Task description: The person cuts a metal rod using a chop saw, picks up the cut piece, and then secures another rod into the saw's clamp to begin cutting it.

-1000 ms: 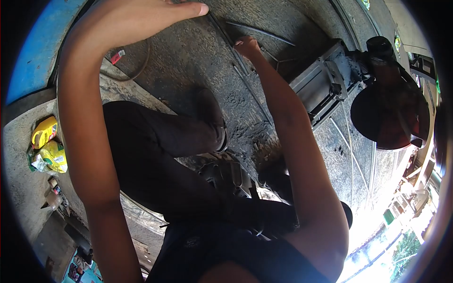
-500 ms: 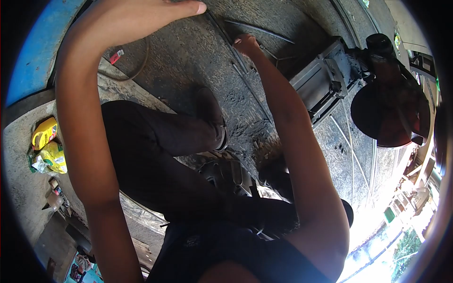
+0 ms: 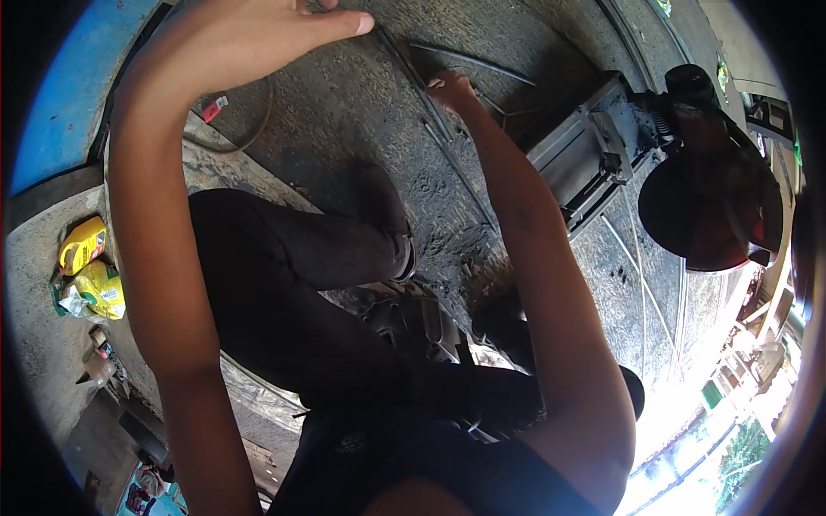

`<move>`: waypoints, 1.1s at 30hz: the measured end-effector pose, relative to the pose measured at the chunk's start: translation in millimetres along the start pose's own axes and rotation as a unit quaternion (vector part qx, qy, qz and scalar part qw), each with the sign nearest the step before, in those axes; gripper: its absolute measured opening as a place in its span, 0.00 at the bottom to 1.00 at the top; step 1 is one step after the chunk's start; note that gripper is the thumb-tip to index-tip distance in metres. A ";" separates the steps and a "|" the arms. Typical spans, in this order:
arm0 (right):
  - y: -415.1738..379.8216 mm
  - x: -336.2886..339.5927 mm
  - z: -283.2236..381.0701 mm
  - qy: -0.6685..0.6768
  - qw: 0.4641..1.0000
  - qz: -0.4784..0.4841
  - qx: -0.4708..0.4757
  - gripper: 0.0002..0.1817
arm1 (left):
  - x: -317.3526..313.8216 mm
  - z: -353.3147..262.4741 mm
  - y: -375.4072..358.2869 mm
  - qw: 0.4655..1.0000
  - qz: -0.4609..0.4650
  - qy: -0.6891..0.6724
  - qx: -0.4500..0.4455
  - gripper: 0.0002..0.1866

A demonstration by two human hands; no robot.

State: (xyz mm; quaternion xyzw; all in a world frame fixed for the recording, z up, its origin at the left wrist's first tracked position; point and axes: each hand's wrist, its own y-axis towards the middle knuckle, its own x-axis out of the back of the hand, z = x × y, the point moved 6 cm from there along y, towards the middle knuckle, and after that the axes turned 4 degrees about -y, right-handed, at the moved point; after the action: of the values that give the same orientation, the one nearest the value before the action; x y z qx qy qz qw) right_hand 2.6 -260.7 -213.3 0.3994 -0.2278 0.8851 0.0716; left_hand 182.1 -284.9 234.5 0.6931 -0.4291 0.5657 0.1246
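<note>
My left hand [image 3: 288, 39] reaches in at the top left, with its thumb stretched out and most of its fingers cut off by the frame edge. Just beyond the thumb tip is the upper end of a thin dark metal rod [image 3: 397, 53] on the ground. My right hand [image 3: 452, 90] is closed, its curled fingers at the rod; the grip itself is partly hidden. A second thin rod [image 3: 465, 181] lies alongside, running down toward my right forearm. Another metal rod [image 3: 473, 60] lies above my right hand.
To the right stands a chop saw [image 3: 710, 198] with a dark round guard and a metal base [image 3: 585, 155]. A red-and-white packet [image 3: 215, 108] and a curved hose [image 3: 258, 129] lie left. Yellow bottles [image 3: 83, 245] stand farther left, below a blue panel [image 3: 64, 77].
The view has shifted slightly. Another finger of my left hand now shows at the top edge. My right hand stays closed in nearly the same place, a little lower in view.
</note>
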 end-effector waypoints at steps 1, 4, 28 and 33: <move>0.9 -1.6 -2.2 0.000 1.000 -0.001 0.000 0.17 | 1.8 5.9 5.6 1.000 0.000 0.000 -0.001 0.38; 3.7 -3.9 -4.0 0.001 1.000 -0.013 0.005 0.17 | -1.6 20.4 17.5 0.995 0.074 -0.058 0.015 0.38; -6.5 -20.9 0.5 0.015 0.995 -0.075 -0.069 0.23 | -4.2 2.8 4.0 0.999 0.035 0.017 0.010 0.39; -16.4 -14.3 16.5 -0.007 0.990 -0.061 -0.125 0.22 | -0.5 16.1 9.9 0.996 0.029 -0.079 0.029 0.36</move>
State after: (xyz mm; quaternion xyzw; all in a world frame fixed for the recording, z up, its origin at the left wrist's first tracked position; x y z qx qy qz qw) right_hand 28.3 -253.0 -208.7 0.4065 -0.3121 0.8411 0.1727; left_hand 185.8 -301.2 225.6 0.7261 -0.4407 0.5251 0.0538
